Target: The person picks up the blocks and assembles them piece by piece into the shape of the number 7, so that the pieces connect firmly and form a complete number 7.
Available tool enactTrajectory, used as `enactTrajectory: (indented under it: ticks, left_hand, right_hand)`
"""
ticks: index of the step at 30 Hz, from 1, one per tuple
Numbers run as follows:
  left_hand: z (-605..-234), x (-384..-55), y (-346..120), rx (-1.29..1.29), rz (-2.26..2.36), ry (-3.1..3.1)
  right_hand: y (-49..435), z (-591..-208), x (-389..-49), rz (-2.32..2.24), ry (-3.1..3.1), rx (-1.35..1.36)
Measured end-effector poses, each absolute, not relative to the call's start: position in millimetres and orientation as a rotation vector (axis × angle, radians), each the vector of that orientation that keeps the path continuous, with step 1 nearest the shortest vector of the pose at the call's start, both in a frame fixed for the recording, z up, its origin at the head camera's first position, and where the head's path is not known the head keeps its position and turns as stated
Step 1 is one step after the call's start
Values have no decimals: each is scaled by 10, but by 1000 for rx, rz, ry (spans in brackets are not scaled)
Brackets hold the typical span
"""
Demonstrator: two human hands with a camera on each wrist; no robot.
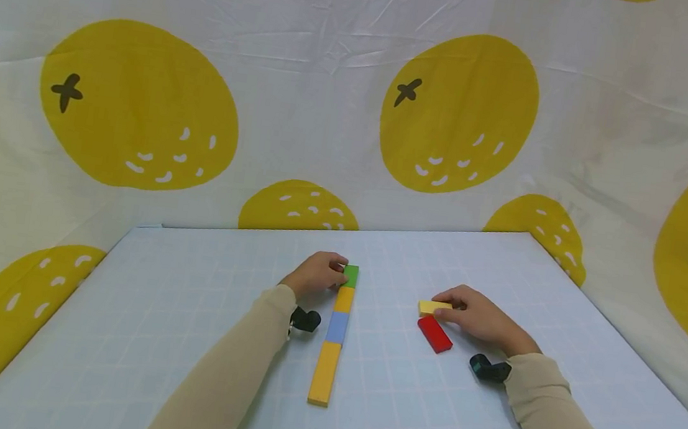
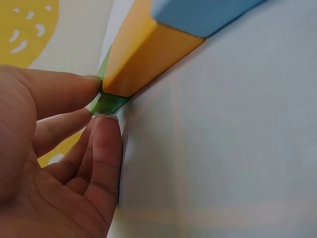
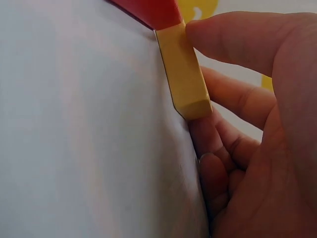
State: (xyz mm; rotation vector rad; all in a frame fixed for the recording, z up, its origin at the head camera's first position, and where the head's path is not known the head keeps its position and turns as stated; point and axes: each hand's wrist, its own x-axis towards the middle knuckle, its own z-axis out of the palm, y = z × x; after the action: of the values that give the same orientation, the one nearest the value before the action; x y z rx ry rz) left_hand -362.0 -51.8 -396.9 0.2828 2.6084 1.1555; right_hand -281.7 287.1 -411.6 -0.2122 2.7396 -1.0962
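Observation:
A row of flat blocks runs away from the person in the head view: a long orange block (image 1: 325,374) nearest, then a blue block (image 1: 337,327), an orange-yellow block (image 1: 344,299) and a green block (image 1: 351,275) at the far end. My left hand (image 1: 321,273) pinches the green block between thumb and fingers, its end touching the orange-yellow one in the left wrist view. To the right, my right hand (image 1: 479,318) pinches a pale yellow block (image 3: 184,72) lying on the table. Close below it lies a red block (image 1: 435,334), set at a slant.
A pale blue checked cloth covers the table (image 1: 171,337). Behind and beside it hangs a white curtain (image 1: 310,123) with large yellow fruit prints. Small black cameras (image 1: 306,320) sit on both wrists.

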Motion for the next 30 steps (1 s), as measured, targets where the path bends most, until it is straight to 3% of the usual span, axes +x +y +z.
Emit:
enactTrajectory:
  ticks: [18,30]
  left_hand:
    - [-3917,-3391,-705,317,1081,2566]
    - [-3878,-3119,-882,527,1018,2598]
  right_hand:
    - [2899,-4157,-2851,-1080,2753,-253]
    - [2900,-4169,-2853,-1086,2751,-245]
